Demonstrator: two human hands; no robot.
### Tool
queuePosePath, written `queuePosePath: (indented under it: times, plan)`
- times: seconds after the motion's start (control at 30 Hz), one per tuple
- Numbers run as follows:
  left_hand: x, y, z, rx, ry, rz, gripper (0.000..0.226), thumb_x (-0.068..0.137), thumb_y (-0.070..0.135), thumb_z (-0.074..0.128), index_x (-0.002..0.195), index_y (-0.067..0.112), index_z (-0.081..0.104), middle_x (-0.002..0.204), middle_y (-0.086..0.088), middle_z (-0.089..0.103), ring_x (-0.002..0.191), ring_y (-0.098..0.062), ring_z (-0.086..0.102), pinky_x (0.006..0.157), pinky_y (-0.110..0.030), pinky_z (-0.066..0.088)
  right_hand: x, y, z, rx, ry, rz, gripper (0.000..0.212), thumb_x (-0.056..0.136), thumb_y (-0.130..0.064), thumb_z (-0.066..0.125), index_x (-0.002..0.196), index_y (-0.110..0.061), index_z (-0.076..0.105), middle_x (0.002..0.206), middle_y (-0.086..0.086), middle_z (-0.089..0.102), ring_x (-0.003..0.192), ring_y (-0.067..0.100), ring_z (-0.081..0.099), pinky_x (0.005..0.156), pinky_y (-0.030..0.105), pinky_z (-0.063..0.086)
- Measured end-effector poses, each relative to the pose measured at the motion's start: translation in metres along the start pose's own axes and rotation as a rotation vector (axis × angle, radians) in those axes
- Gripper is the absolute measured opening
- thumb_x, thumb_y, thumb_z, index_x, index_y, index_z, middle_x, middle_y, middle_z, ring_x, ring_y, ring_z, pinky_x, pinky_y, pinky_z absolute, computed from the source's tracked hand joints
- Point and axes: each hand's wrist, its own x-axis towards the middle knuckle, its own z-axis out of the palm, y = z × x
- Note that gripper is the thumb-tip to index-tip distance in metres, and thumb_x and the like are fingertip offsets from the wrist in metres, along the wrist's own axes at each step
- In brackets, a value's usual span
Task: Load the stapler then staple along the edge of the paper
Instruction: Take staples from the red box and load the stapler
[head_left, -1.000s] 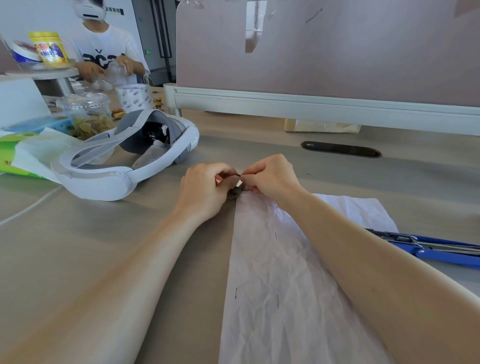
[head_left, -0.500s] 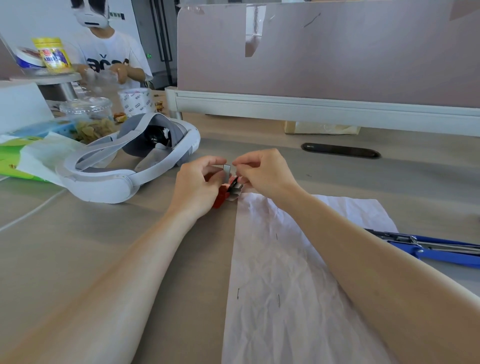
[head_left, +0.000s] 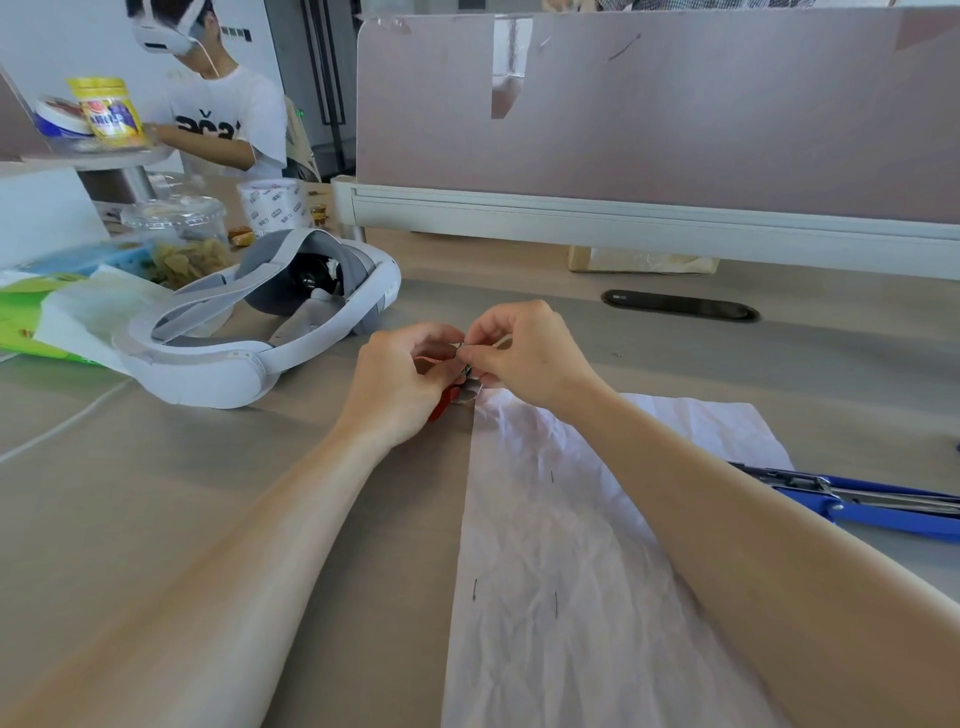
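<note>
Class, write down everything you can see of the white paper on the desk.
The paper is a white, creased sheet lying flat on the grey-brown desk, running away from the viewer. Three dark staples sit in its left part. The right forearm crosses over it. Its far left corner lies beside the small red stapler gripped by the left hand and right hand; a blue stapler reaches its right edge.
</note>
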Motion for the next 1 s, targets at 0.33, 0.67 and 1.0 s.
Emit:
queuePosePath:
  times: [0.33, 0.67, 1.0]
  plan:
    - [0.001, -0.001, -0.006, -0.229, -0.069, -0.136, 0.015, 0.095, 0.005, 0.059, 0.1, 0.01, 0.071, 0.084, -0.003, 0.078, 0.072, -0.018, 0.076, 0.058, -0.021, 0.054, 0.001, -0.002, -0.008, 0.202, -0.126, 0.15, 0.012, 0.09, -0.006, 0.067, 0.078, -0.006, 0.067, 0.068, 0.008, 0.066, 0.073, 0.024, 0.067, 0.08, 0.045, 0.061]
    - [0.001, 0.003, -0.013, -0.406, -0.158, -0.277, 0.012, 0.091, 0.002, 0.062, 0.097, 0.007, 0.071, 0.089, -0.018, 0.075, 0.079, -0.029, 0.075, 0.068, -0.041, 0.06, 0.004, -0.003, -0.012, 0.273, -0.16, 0.2, 0.021, 0.091, -0.006, 0.064, 0.072, -0.012, 0.065, 0.076, 0.011, 0.067, 0.077, 0.019, 0.067, 0.081, 0.04, 0.061]
    - [0.004, -0.002, -0.002, -0.012, 0.025, -0.139, 0.011, 0.082, 0.021, 0.076, 0.09, 0.013, 0.073, 0.08, 0.004, 0.077, 0.071, -0.008, 0.073, 0.06, -0.02, 0.057, 0.006, -0.001, -0.03, 0.297, 0.031, 0.261, 0.014, 0.09, -0.002, 0.064, 0.077, -0.006, 0.067, 0.077, 0.014, 0.066, 0.076, 0.021, 0.066, 0.075, 0.034, 0.063]
